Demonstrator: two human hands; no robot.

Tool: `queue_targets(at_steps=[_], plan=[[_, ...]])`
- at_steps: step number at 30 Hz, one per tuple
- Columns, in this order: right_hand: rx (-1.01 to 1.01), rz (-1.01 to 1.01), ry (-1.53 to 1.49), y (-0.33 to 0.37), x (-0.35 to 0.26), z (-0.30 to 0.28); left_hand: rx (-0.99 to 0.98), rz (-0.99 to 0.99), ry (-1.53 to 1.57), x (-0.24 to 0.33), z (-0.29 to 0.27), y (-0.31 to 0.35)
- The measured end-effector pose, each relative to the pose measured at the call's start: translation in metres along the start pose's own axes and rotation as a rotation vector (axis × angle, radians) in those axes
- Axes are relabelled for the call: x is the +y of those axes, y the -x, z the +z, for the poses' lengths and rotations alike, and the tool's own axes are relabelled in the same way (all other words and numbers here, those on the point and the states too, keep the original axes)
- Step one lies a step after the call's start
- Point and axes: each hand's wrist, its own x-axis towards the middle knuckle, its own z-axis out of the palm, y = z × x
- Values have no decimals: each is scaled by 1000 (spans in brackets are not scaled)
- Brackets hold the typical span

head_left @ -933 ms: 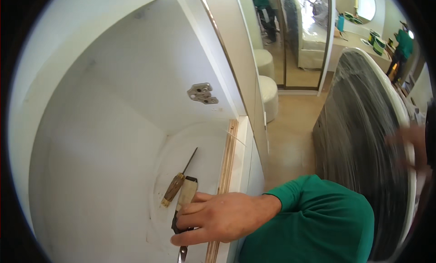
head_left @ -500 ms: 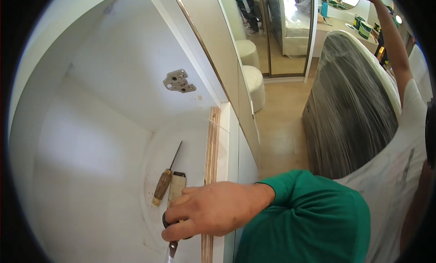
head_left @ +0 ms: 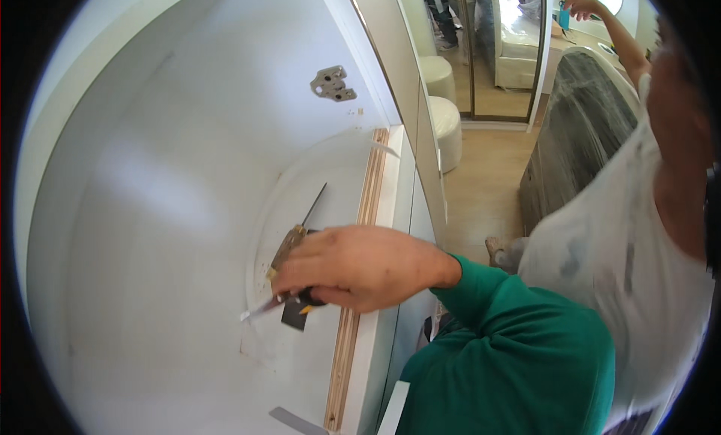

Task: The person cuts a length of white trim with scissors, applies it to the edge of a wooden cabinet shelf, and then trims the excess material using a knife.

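Note:
My right hand (head_left: 360, 266), in a green sleeve, reaches over the plywood edge of a white cabinet. Its fingers are closed around what look like scissors (head_left: 260, 310), with black and yellow handles and a narrow metal blade pointing left. Partly hidden below the hand lies an awl-like tool (head_left: 309, 209) with a wooden handle and thin pointed shaft. Next to it is a flat tool with a dark end (head_left: 295, 316), mostly covered by my hand. Both rest on the white cabinet panel (head_left: 165, 300). My left hand does not show.
A metal hinge plate (head_left: 333, 84) is fixed to the cabinet's far panel. The plywood strip (head_left: 347, 360) runs along its right edge. A loose grey strip (head_left: 297, 420) lies near the front. A person in white (head_left: 601, 247) stands at right, by a plastic-wrapped dark piece (head_left: 578, 127).
My view has shifted. My right hand has turned the blade from pointing toward me to pointing left and covers more of the wooden-handled tool. The person at right is closer.

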Motion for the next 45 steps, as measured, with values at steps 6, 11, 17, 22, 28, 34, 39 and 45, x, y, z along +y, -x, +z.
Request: queue_targets(at_steps=[6, 11, 17, 22, 28, 34, 39, 45], plan=[[77, 109, 73, -1, -13, 6, 18, 37, -1, 7, 12, 27], [105, 183, -54, -4, -16, 7, 39, 89, -6, 20, 21, 55], [68, 237, -150, -4, -20, 3, 134, -28, -76, 27, 40, 99], [61, 215, -129, -8, -14, 9, 249, -64, 118, 27, 52, 103], [522, 107, -538, 25, -13, -1, 590, -237, 207, 74, 84, 110], [58, -83, -920, 137, -73, 6, 747, -590, 56, 104, 74, 165], [-616, 343, -1126, 176, -124, 68, 804, -749, -72, 98, 70, 198], [-994, 362, -1050, 173, -165, 158, 776, -575, 10, 71, 63, 217]])
